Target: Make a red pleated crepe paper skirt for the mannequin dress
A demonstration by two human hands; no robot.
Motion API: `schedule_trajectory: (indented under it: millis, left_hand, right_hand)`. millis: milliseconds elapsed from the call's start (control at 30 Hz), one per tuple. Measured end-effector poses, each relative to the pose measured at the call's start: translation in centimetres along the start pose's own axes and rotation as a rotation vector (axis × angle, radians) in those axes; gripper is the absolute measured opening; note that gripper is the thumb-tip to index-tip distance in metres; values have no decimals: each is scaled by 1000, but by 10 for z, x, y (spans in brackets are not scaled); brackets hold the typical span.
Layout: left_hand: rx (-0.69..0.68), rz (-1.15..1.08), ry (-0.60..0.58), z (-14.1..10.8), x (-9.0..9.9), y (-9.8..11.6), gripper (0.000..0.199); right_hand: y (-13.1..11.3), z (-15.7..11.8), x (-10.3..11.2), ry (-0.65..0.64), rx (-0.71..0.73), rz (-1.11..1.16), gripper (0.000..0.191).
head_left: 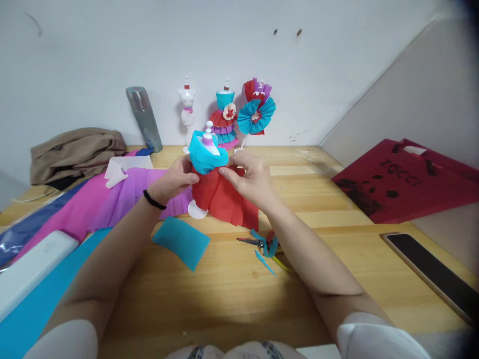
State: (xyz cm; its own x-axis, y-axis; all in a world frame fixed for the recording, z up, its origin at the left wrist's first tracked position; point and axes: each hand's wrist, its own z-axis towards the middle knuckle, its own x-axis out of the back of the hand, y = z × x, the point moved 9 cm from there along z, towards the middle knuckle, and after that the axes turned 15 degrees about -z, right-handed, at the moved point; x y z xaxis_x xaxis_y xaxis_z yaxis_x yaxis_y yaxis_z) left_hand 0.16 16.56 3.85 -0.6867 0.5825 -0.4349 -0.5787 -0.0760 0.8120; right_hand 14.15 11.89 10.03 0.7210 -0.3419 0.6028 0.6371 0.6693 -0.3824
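Observation:
A small white dress-form mannequin point(208, 135) stands in front of me, its round base point(197, 210) on the table. Turquoise crepe paper point(204, 158) wraps its upper body, and red crepe paper point(220, 197) hangs below like a skirt. My left hand point(175, 179) closes on the mannequin's left side at the waist, thumb over the red paper. My right hand point(250, 178) pinches the red paper's top edge at the other side of the waist. Its fingertips are partly hidden behind the paper. A turquoise paper rectangle point(182, 242) lies nearer me, with scissors point(254, 242) beside turquoise scraps.
Several dressed mannequins point(224, 117) stand along the wall beside a grey thermos point(145, 119). At left lie purple crepe paper point(130, 194), a brown cloth point(77, 149) and a white box point(35, 271). A red bag point(404, 184) and a phone point(430, 271) are at right.

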Motion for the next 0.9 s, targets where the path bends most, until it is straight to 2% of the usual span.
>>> schedule_trajectory:
  millis: [233, 467, 667, 800, 900]
  left_hand:
    - [-42, 37, 5, 1, 0, 2, 76]
    - [-10, 25, -8, 1, -1, -3, 57]
    - [15, 70, -32, 2, 4, -7, 52]
    - [20, 122, -89, 0, 0, -5, 48]
    - [31, 167, -80, -3, -5, -2, 42]
  right_hand:
    - [-1, -1, -6, -8, -3, -80, 18]
    - [-7, -1, -6, 46, 34, -127, 18]
    - [0, -1, -5, 70, -30, -178, 20]
    - [7, -2, -5, 71, -89, -125, 28]
    - [12, -2, -8, 47, -141, -74, 28]
